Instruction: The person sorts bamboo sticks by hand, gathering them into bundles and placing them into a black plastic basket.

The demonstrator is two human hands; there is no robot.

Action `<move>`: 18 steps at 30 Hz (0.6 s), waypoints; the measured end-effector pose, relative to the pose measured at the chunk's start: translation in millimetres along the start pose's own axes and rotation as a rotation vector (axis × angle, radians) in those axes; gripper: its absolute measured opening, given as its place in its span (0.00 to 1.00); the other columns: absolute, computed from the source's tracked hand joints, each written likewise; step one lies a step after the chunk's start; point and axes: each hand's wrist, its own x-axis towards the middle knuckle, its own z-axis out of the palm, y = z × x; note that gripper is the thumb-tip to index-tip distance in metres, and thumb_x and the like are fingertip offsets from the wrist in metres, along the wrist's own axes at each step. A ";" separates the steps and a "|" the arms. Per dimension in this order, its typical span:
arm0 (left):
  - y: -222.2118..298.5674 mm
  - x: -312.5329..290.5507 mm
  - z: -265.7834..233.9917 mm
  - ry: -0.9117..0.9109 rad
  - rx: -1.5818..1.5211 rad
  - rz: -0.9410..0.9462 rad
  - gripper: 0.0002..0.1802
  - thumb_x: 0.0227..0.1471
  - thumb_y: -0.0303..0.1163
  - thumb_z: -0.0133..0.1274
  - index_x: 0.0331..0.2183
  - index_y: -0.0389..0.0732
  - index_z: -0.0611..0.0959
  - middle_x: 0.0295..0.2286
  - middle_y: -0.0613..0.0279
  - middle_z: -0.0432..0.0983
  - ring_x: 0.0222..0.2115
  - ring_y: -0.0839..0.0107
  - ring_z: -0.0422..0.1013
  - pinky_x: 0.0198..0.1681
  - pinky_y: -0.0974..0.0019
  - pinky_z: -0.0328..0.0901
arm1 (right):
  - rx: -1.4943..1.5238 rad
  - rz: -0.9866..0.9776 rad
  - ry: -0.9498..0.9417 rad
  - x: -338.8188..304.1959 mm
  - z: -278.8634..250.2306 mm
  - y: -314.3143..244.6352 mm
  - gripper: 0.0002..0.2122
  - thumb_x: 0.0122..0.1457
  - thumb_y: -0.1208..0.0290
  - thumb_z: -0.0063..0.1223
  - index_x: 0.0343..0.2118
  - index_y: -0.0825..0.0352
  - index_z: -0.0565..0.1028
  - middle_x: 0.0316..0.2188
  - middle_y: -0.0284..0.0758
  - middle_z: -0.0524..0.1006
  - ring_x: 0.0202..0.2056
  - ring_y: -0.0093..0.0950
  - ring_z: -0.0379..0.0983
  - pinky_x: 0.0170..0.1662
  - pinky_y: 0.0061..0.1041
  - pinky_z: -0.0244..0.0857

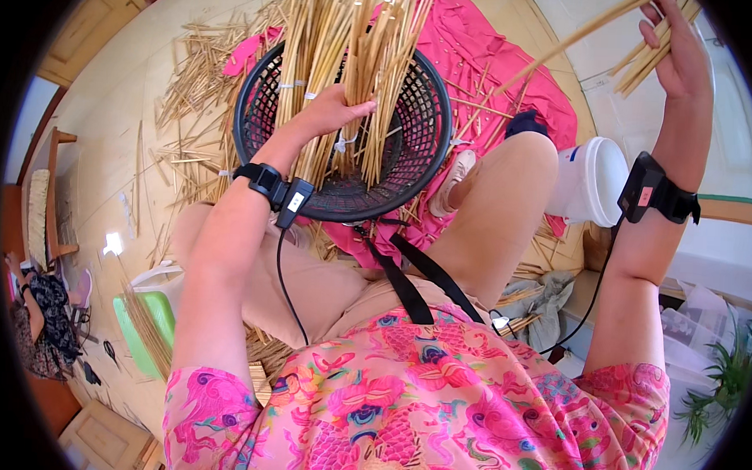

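Note:
A black plastic mesh basket is in front of my knees, with several bundles of tan straw stalks standing upright in it, some tied with white strips. My left hand is closed round one straw bundle inside the basket; part of its grip is hidden behind the stalks. At the far right, raised well away from the basket, my right hand grips a few loose straw stalks. One long stalk from it slants down to the left. Both wrists carry black strapped devices.
Pink cloth lies under and behind the basket, strewn with stalks. Loose straw covers the floor on the left. A white bucket stands beside my right knee. A green tray holds straw; another person is at far left.

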 end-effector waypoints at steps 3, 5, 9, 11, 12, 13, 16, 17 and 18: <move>-4.6 1.8 -0.6 -0.003 -0.013 0.014 0.15 0.53 0.35 0.53 0.39 0.34 0.76 0.32 0.62 0.76 0.36 0.74 0.72 0.40 0.70 0.67 | -0.128 0.069 0.068 -21.5 -11.6 -0.7 0.11 0.57 0.62 0.52 0.31 0.66 0.73 0.24 0.27 0.70 0.22 0.13 0.62 0.14 0.10 0.51; -6.1 1.1 -2.0 -0.007 0.088 0.044 0.15 0.53 0.35 0.53 0.39 0.35 0.76 0.32 0.63 0.76 0.36 0.74 0.72 0.40 0.70 0.66 | -0.131 0.088 0.058 -29.4 -19.8 -3.9 0.11 0.58 0.62 0.51 0.32 0.66 0.73 0.24 0.29 0.71 0.21 0.13 0.62 0.15 0.11 0.51; -7.9 2.4 -1.2 -0.003 0.003 -0.015 0.14 0.53 0.36 0.53 0.37 0.36 0.75 0.32 0.64 0.75 0.35 0.74 0.72 0.40 0.70 0.66 | -0.110 0.001 0.037 -25.3 -38.5 -19.1 0.10 0.59 0.63 0.49 0.33 0.65 0.71 0.25 0.30 0.72 0.20 0.14 0.63 0.14 0.10 0.52; -3.9 -1.5 -0.4 -0.009 -0.053 -0.002 0.13 0.53 0.36 0.53 0.37 0.37 0.75 0.31 0.65 0.75 0.35 0.75 0.72 0.40 0.70 0.66 | -0.022 -0.062 0.028 -11.7 -49.9 -31.3 0.09 0.59 0.64 0.48 0.33 0.65 0.71 0.24 0.30 0.72 0.20 0.14 0.63 0.14 0.10 0.53; -1.7 -2.5 2.0 0.012 -0.101 -0.028 0.13 0.53 0.35 0.53 0.36 0.37 0.75 0.31 0.65 0.75 0.35 0.75 0.72 0.40 0.70 0.66 | 0.059 -0.048 0.000 -3.9 -58.7 -38.4 0.09 0.60 0.64 0.48 0.35 0.64 0.70 0.25 0.31 0.72 0.19 0.14 0.63 0.13 0.09 0.53; 1.4 -0.1 3.3 0.008 -0.106 -0.038 0.13 0.53 0.35 0.53 0.36 0.37 0.75 0.31 0.65 0.75 0.35 0.75 0.72 0.40 0.70 0.66 | 0.033 -0.081 -0.007 -3.5 -62.8 -44.7 0.08 0.60 0.64 0.48 0.35 0.64 0.69 0.25 0.31 0.72 0.20 0.14 0.63 0.13 0.09 0.53; 5.6 -1.4 3.3 0.017 -0.116 -0.081 0.12 0.53 0.34 0.53 0.37 0.37 0.75 0.31 0.64 0.75 0.36 0.75 0.72 0.41 0.70 0.66 | -0.023 -0.163 -0.046 -12.8 -56.1 -56.2 0.09 0.60 0.64 0.47 0.37 0.63 0.69 0.26 0.31 0.72 0.20 0.13 0.63 0.13 0.10 0.52; 4.2 -1.3 2.8 0.012 -0.101 -0.066 0.12 0.53 0.34 0.53 0.37 0.37 0.75 0.32 0.64 0.75 0.36 0.74 0.72 0.41 0.70 0.66 | -0.029 -0.156 -0.030 -16.4 -53.7 -56.6 0.09 0.60 0.64 0.48 0.37 0.63 0.69 0.26 0.30 0.71 0.20 0.13 0.63 0.13 0.10 0.52; 1.9 -0.4 1.5 0.007 -0.086 -0.051 0.13 0.53 0.34 0.53 0.37 0.37 0.75 0.32 0.64 0.76 0.36 0.74 0.72 0.41 0.70 0.66 | -0.035 -0.149 -0.015 -19.9 -51.4 -56.3 0.09 0.60 0.64 0.48 0.37 0.63 0.69 0.25 0.30 0.71 0.20 0.13 0.63 0.13 0.09 0.52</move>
